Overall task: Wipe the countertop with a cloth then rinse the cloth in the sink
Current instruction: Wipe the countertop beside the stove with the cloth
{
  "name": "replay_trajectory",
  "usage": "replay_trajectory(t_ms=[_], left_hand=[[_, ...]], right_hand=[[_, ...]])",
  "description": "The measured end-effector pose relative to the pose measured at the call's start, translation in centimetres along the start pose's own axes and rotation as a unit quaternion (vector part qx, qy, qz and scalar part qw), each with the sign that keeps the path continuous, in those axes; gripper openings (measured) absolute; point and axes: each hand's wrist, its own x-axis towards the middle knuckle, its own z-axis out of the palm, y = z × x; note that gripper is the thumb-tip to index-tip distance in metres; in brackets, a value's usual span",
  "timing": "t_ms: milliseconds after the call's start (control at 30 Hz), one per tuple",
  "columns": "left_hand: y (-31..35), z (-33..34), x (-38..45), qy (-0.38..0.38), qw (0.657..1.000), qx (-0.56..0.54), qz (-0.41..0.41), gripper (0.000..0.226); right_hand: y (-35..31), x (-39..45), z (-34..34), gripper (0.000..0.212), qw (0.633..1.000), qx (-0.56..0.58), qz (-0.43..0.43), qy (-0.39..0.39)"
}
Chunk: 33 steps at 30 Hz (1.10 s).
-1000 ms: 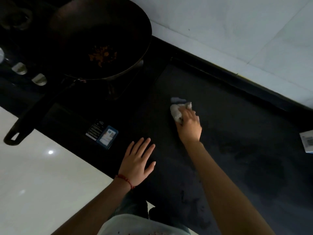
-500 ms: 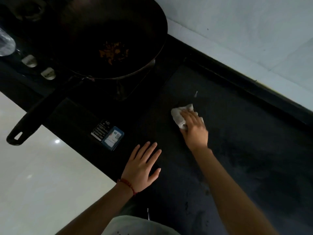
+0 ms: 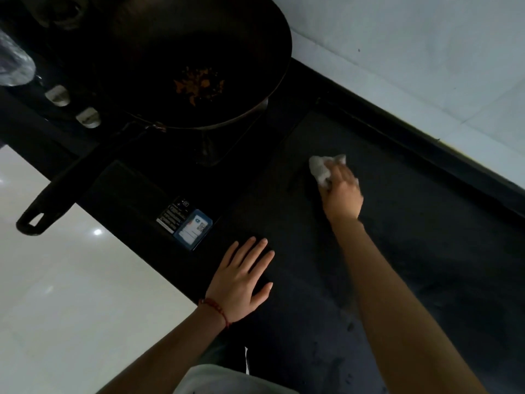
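A small white cloth (image 3: 320, 168) lies bunched on the dark countertop (image 3: 426, 251), to the right of the stove. My right hand (image 3: 342, 194) presses down on it, fingers closed over its near side, so part of the cloth is hidden. My left hand (image 3: 241, 280) rests flat on the counter's front edge with fingers spread and holds nothing. No sink is in view.
A large black wok (image 3: 181, 58) with food scraps sits on the stove at upper left, its long handle (image 3: 65, 189) jutting over the floor. Stove knobs (image 3: 88, 117) and a blue-and-white sticker (image 3: 193, 228) line the front. A white tiled wall (image 3: 412, 52) backs the counter.
My right hand has slid the cloth a little away from me and to the right across the counter. My left hand has stayed flat on the counter's edge.
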Motion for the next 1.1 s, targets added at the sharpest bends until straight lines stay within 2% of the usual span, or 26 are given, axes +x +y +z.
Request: replay_trajectory(t_ms=[67, 100, 167, 200, 233, 333, 367, 400, 500, 533, 567, 633, 667, 700, 800, 833, 867, 900, 933, 967, 1000, 1100], left_hand=[[0.0, -0.1, 0.0, -0.001, 1.000, 0.000, 0.000, 0.056], [0.1, -0.1, 0.1, 0.000, 1.000, -0.001, 0.001, 0.056], [0.0, -0.1, 0.0, -0.004, 1.000, -0.003, 0.003, 0.056], [0.0, -0.1, -0.1, -0.004, 1.000, -0.004, 0.003, 0.056], [0.0, -0.1, 0.0, -0.003, 1.000, -0.003, 0.003, 0.056], [0.1, 0.0, 0.0, 0.001, 1.000, 0.001, 0.003, 0.056], [0.1, 0.0, 0.0, 0.002, 1.000, 0.001, 0.001, 0.056], [0.0, 0.0, 0.0, 0.001, 1.000, 0.001, 0.001, 0.056], [0.0, 0.0, 0.0, -0.007, 1.000, 0.001, 0.004, 0.056], [0.0, 0.0, -0.1, -0.006, 1.000, 0.003, 0.004, 0.056], [0.0, 0.0, 0.0, -0.005, 1.000, 0.005, 0.004, 0.056], [0.0, 0.0, 0.2, -0.003, 1.000, 0.005, 0.005, 0.056], [0.0, -0.1, 0.1, -0.002, 1.000, 0.005, 0.003, 0.055], [0.0, -0.1, 0.1, -0.003, 1.000, 0.006, 0.002, 0.055], [0.0, -0.2, 0.0, -0.013, 1.000, 0.009, 0.005, 0.056], [0.1, -0.1, 0.0, -0.011, 1.000, 0.010, 0.005, 0.056], [0.0, -0.1, 0.1, -0.010, 1.000, 0.011, 0.005, 0.056], [0.0, 0.0, 0.1, -0.010, 1.000, 0.013, 0.005, 0.056], [0.0, 0.0, 0.1, -0.010, 1.000, 0.013, 0.003, 0.056], [0.0, 0.0, 0.1, -0.008, 1.000, 0.014, 0.001, 0.056], [0.0, 0.0, 0.1, -0.007, 1.000, 0.015, 0.002, 0.056], [0.0, 0.1, 0.0, -0.012, 1.000, 0.019, 0.006, 0.056]], right_hand=[[-1.4, 0.8, 0.2, 0.042, 0.999, 0.011, 0.033, 0.012], [-1.7, 0.0, 0.5, 0.043, 1.000, 0.008, 0.003, -0.007], [-1.0, -2.7, 0.8, 0.046, 0.993, -0.011, -0.109, -0.045], [0.0, -3.3, 0.6, 0.047, 0.989, -0.021, -0.136, -0.055], [0.7, -2.6, 0.1, 0.047, 0.990, -0.026, -0.126, -0.050], [0.6, 1.8, -0.4, 0.044, 0.995, 0.022, 0.087, 0.034], [-0.3, 2.4, -0.1, 0.045, 0.991, 0.031, 0.119, 0.044], [-1.2, 2.4, 0.3, 0.046, 0.995, 0.024, 0.090, 0.028], [-0.9, 0.0, 1.6, 0.047, 0.988, -0.020, -0.136, -0.063], [-0.1, 0.5, 1.0, 0.047, 0.987, -0.026, -0.145, -0.070], [0.7, 1.9, 0.5, 0.047, 0.994, -0.023, -0.093, -0.048], [0.8, 3.9, -0.1, 0.047, 0.997, 0.023, 0.073, 0.023], [0.0, 4.0, 0.2, 0.046, 0.994, 0.027, 0.097, 0.042], [-1.0, 3.6, 0.5, 0.047, 0.998, 0.015, 0.059, 0.027], [-0.5, 1.8, 1.2, 0.049, 0.986, -0.025, -0.152, -0.063], [0.3, 2.3, 0.4, 0.048, 0.986, -0.020, -0.148, -0.070], [1.2, 3.3, -0.1, 0.047, 0.995, -0.007, -0.087, -0.044], [1.6, 4.2, -0.6, 0.045, 1.000, 0.018, 0.008, -0.003], [1.6, 4.5, -0.8, 0.043, 0.995, 0.039, 0.087, 0.038], [0.7, 4.1, -0.5, 0.042, 0.991, 0.042, 0.115, 0.062], [-0.5, 3.2, 0.1, 0.043, 0.994, 0.039, 0.083, 0.053], [-1.1, -1.1, 1.8, 0.048, 0.990, 0.001, -0.137, -0.039]])
